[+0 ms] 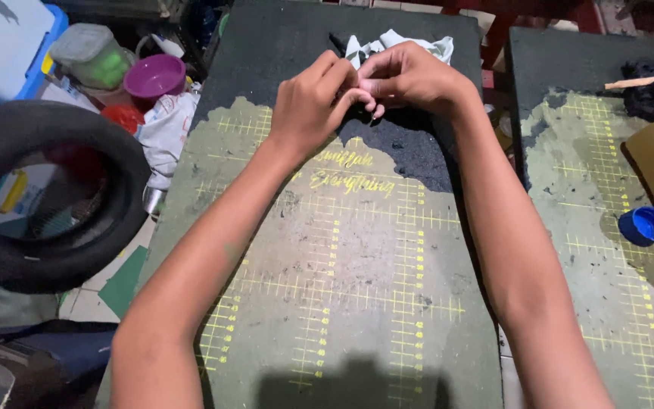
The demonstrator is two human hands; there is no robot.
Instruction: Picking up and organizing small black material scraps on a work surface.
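Both hands up at far end of cutting mat [357,250] on desk. Left hand [308,106] and right hand [410,76] pinch same small item, mostly hidden between fingertips, just before crumpled white cloth [395,44]. Fiddly work mid-way by my read; nothing set down yet.

Dark green cutting mat [357,303] with yellow grid lines, worn grey patches, purple bowl [154,76], blue cap [645,225], black tyre [39,257], white cloth [395,44]
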